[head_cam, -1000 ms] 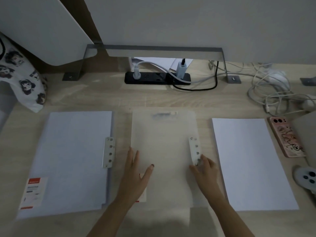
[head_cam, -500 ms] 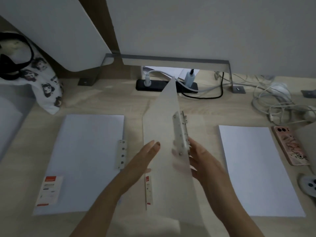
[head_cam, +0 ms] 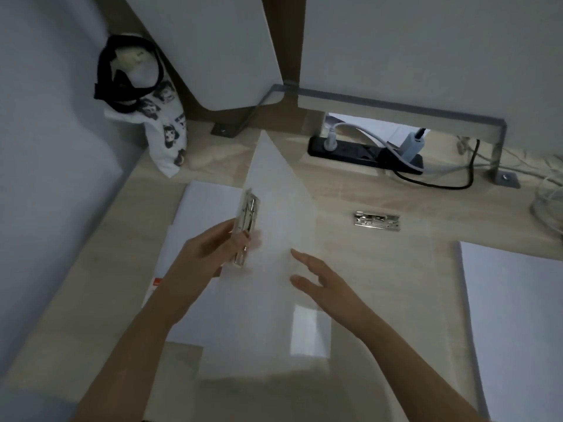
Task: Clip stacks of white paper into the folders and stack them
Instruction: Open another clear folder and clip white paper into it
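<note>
A translucent folder lies open in the middle of the desk. Its front cover (head_cam: pixel 278 208) stands tilted up and over to the left. My left hand (head_cam: pixel 210 257) grips the cover's outer edge at the metal side clip (head_cam: pixel 245 226). The folder's back panel (head_cam: pixel 384 287) lies flat on the desk, with a metal clip (head_cam: pixel 377 221) at its top. My right hand (head_cam: pixel 320 281) is above this panel near the fold with straight fingers and holds nothing. A stack of white paper (head_cam: pixel 511 315) lies to the right. A second folder (head_cam: pixel 207 205) lies at the left, partly hidden by the raised cover.
A black power strip (head_cam: pixel 362 150) with plugs and cables sits at the back of the desk. A printed white bag (head_cam: pixel 161 129) with black straps stands at the back left. White cables (head_cam: pixel 548 202) trail at the right edge. A metal bracket (head_cam: pixel 396 108) runs under the partition.
The folder's cover has swung from upright over to the left. My left hand has taken hold of its clip edge and my right hand has let go. The view has turned left.
</note>
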The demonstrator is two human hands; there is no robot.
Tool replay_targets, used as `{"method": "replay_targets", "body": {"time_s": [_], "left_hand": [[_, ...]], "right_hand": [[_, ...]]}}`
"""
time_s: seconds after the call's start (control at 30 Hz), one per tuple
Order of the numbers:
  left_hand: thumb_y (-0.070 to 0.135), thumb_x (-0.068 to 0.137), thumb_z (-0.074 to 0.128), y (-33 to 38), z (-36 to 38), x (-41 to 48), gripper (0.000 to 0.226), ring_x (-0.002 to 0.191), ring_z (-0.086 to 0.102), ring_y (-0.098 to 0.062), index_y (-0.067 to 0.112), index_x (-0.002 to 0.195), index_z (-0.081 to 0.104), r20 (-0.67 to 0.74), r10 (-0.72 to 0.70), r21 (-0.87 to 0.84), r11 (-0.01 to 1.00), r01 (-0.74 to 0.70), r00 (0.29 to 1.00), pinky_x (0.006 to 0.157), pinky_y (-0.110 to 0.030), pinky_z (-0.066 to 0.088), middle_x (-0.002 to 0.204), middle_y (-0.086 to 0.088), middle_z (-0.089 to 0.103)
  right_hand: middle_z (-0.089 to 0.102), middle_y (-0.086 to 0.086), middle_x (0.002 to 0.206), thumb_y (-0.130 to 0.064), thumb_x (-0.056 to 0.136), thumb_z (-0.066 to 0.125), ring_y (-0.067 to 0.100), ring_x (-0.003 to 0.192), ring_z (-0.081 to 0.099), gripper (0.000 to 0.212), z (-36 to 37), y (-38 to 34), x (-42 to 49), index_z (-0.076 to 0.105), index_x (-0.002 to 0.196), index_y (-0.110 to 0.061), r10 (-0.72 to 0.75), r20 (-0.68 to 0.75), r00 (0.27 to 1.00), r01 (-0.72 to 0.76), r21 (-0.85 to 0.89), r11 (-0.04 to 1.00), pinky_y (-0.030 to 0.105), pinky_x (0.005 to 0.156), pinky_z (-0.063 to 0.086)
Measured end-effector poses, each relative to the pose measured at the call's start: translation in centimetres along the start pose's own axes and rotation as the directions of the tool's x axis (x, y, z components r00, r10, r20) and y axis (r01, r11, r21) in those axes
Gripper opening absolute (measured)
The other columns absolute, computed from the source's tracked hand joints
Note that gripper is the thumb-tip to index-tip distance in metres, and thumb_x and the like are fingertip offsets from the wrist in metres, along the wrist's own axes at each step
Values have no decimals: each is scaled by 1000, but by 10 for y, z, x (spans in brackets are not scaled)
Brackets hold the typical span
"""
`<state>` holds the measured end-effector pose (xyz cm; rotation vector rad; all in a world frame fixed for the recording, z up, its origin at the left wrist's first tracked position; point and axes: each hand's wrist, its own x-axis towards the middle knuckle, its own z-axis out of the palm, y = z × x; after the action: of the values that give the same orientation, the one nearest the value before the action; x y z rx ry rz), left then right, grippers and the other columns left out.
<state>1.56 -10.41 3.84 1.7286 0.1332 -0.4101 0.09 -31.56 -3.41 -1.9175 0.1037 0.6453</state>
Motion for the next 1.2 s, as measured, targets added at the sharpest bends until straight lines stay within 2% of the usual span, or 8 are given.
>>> {"method": "replay_targets", "body": {"time_s": [0.13, 0.2, 0.3, 0.53, 0.7, 0.83, 1.03, 1.2], "left_hand": [[18, 92, 52, -35, -30, 6, 14, 44, 54, 10, 18, 96, 65, -267, -50, 45, 997, 65, 962, 37, -4, 33, 59, 26, 68], [14, 93, 49, -60, -43, 12, 17, 46, 58, 8, 9, 101, 64, -289, -150, 16, 987, 162, 945, 38, -7, 41, 70, 13, 73], [13, 96, 44, -94, -56, 17, 26, 63, 69, 0, 0, 111, 59, -232, -330, -105, 944, 314, 915, 52, -20, 56, 104, -18, 68], [9, 95, 43, -131, -62, 19, 21, 76, 71, -8, 6, 99, 64, -159, -396, -356, 877, 321, 905, 62, -19, 56, 86, -2, 74], [3, 92, 48, -135, -58, 21, 19, 71, 70, -4, -1, 101, 64, -246, -328, -302, 920, 250, 912, 65, -11, 54, 74, 5, 74], [3, 90, 52, -142, -53, 21, 20, 70, 69, -4, -5, 105, 64, -322, -326, -280, 930, 239, 889, 60, -9, 52, 90, -12, 71], [34, 91, 49, -126, -59, 31, 24, 87, 68, -6, 22, 102, 68, -124, -400, -376, 866, 330, 908, 61, -15, 53, 95, 6, 74], [52, 89, 46, -88, -55, 65, 33, 73, 55, -15, 26, 76, 62, -202, -382, -230, 914, 335, 902, 67, -26, 43, 76, 3, 60]], "right_hand": [[4, 7, 156, -60, 76, 50, 24, 144, 4, 79, -6, 45, 19, 18, 144, -33, 181, -158, 971, -240, -591, 770, 46, 113, 16], [-12, 4, 157, -57, 79, 54, 25, 144, -10, 85, -5, 58, 19, 4, 145, -36, 181, -153, 971, -237, -695, 679, 57, 110, 14], [-20, 5, 155, -58, 80, 53, 26, 143, -17, 89, -2, 61, 19, -4, 145, -37, 185, -138, 973, -226, -719, 657, 60, 108, 13], [-22, 7, 154, -62, 81, 47, 28, 143, -17, 89, 1, 61, 18, -9, 144, -36, 168, -152, 974, -223, -767, 602, 58, 109, 17], [-23, 9, 154, -63, 82, 44, 29, 142, -18, 88, 2, 59, 17, -11, 144, -35, 167, -136, 977, -209, -785, 582, 58, 109, 16], [-23, 9, 154, -63, 83, 42, 28, 142, -18, 87, 1, 58, 16, -12, 144, -33, 170, -133, 976, -208, -797, 567, 57, 109, 17], [-25, 11, 153, -64, 84, 39, 30, 142, -19, 88, 0, 56, 15, -17, 143, -30, 182, -123, 976, -204, -813, 545, 57, 110, 17], [-25, 11, 153, -63, 85, 37, 31, 142, -20, 87, 2, 55, 15, -18, 143, -29, 186, -125, 975, -208, -813, 544, 57, 110, 15]]}}
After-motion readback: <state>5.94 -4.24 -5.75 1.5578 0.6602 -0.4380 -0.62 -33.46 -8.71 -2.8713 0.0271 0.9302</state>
